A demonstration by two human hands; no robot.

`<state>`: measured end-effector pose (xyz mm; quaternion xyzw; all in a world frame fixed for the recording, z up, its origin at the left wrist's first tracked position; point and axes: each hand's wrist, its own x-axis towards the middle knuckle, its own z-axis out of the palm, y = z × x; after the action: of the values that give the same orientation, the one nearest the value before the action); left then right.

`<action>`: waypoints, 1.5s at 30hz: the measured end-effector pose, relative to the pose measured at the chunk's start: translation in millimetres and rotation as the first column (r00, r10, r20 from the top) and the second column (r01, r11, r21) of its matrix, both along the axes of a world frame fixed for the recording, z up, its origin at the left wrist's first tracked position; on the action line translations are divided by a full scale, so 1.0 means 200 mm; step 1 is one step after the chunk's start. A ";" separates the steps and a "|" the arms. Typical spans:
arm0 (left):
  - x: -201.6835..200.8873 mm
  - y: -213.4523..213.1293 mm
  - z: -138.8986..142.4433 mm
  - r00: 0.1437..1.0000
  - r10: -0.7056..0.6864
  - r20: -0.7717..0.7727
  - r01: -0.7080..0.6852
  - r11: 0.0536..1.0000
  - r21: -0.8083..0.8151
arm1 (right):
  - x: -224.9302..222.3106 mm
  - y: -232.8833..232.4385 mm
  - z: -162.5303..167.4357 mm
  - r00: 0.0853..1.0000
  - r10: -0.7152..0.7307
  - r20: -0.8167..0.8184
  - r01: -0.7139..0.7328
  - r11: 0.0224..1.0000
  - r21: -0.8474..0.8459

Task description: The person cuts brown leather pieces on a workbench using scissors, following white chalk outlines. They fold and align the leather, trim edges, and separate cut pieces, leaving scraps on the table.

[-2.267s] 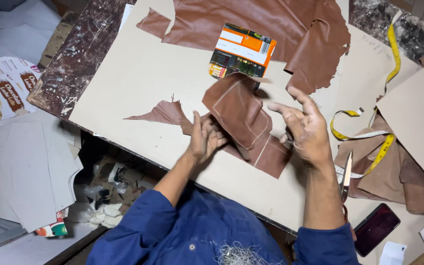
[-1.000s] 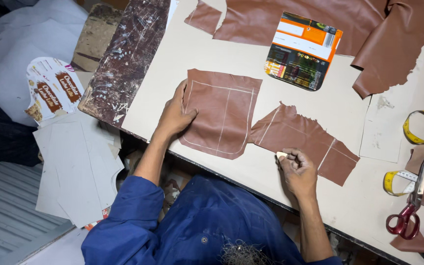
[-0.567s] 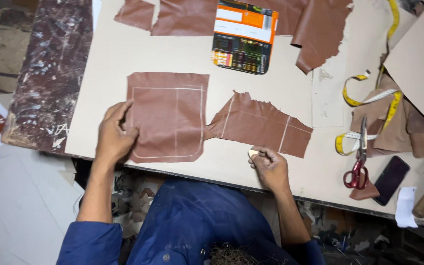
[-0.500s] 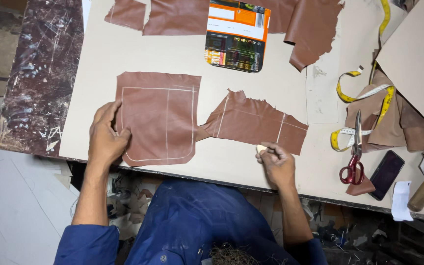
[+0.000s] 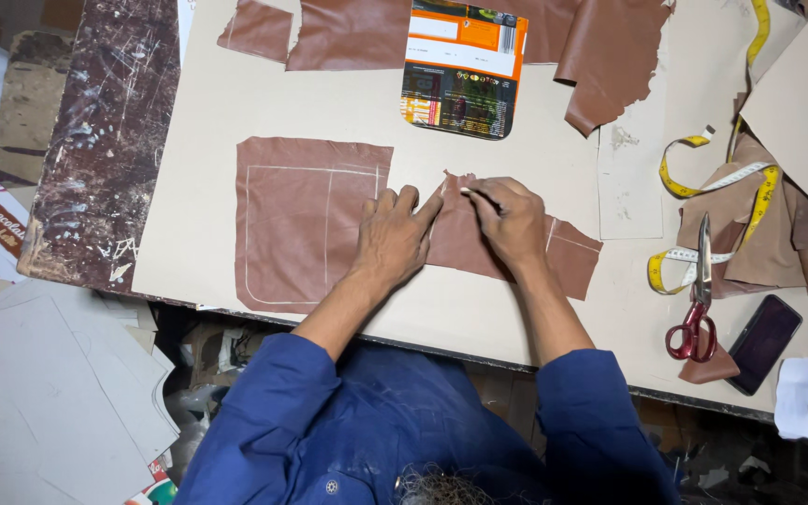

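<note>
- Nearest to us we see our blue work sleeves (image 5: 395, 411) reaching up from the lower edge over the front rim of the beige board-topped table (image 5: 198, 187).
- Our left hand (image 5: 392, 239) lies flat, fingers spread and pressing down where the large brown leather panel with pale chalk lines (image 5: 301, 220) meets the smaller piece.
- Our right hand (image 5: 511, 223) sits just beside it, fingers pinched together on a thin dark marking tool (image 5: 475, 194), too small for us to tell its kind; its tip touches the smaller, ragged-edged brown leather piece (image 5: 568, 262).
- That smaller piece runs from under both hands off to the right, lying flat on the table and touching the large panel's right edge.
- Further right, near the front rim, red-handled scissors (image 5: 697, 309) lie closed with the blades pointing away from us, a black phone (image 5: 765, 342) just beside them and a white paper slip (image 5: 794, 397) next to that.
- Beyond the scissors a yellow measuring tape (image 5: 713, 201) loops over a heap of tan leather scraps (image 5: 778, 243).
- On the left a dark, scratched stone slab (image 5: 105, 140) borders the table.
- Farthest from us an orange and dark printed cardboard box (image 5: 462, 65) lies on more brown leather offcuts (image 5: 348, 33) along the back edge.
</note>
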<state>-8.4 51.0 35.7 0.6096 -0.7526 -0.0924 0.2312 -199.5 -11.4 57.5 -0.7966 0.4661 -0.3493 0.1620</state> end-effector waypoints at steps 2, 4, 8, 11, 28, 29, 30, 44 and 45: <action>-0.02 -0.01 -0.01 0.999 0.016 0.034 -0.017 1.000 0.020 | 0.09 -0.02 0.02 0.998 0.038 -0.043 -0.038 0.999 -0.020; -0.02 -0.01 -0.01 0.999 0.020 0.038 -0.021 1.000 0.020 | 0.12 -0.02 0.05 0.992 0.016 -0.122 -0.013 1.000 0.027; -0.01 0.01 0.00 1.000 0.001 -0.003 -0.001 1.000 0.007 | -0.02 -0.02 0.09 0.975 -0.122 -0.188 0.130 0.991 0.033; -0.02 0.04 0.05 1.000 0.003 -0.028 0.000 0.997 0.073 | -0.30 -0.04 0.12 0.965 -0.249 -0.086 0.257 0.961 0.104; 0.06 0.26 0.07 0.997 -0.081 0.002 0.081 0.995 -0.058 | -1.69 0.68 -0.17 0.409 -0.394 -0.823 0.720 0.693 0.026; 0.07 0.25 0.06 0.996 -0.093 -0.001 0.092 0.993 -0.072 | -1.70 0.64 -0.16 0.434 -0.368 -0.822 0.751 0.652 0.104; 0.08 0.25 0.05 0.994 -0.106 -0.006 0.105 0.991 -0.079 | -1.71 0.63 -0.15 0.457 -0.340 -0.822 0.777 0.602 0.183; 0.30 0.12 -0.11 0.924 -0.350 -0.153 0.330 0.933 -0.144 | -0.51 1.58 -0.58 0.593 -0.719 0.361 -0.070 0.401 0.913; 0.30 0.13 -0.12 0.921 -0.357 -0.159 0.334 0.930 -0.152 | -0.44 1.61 -0.58 0.599 -0.698 0.391 -0.194 0.347 0.917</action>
<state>52.3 76.2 11.3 0.4406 -0.8280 -0.1416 0.3166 -287.2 310.2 -58.6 -0.2517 0.5955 -0.3512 0.6772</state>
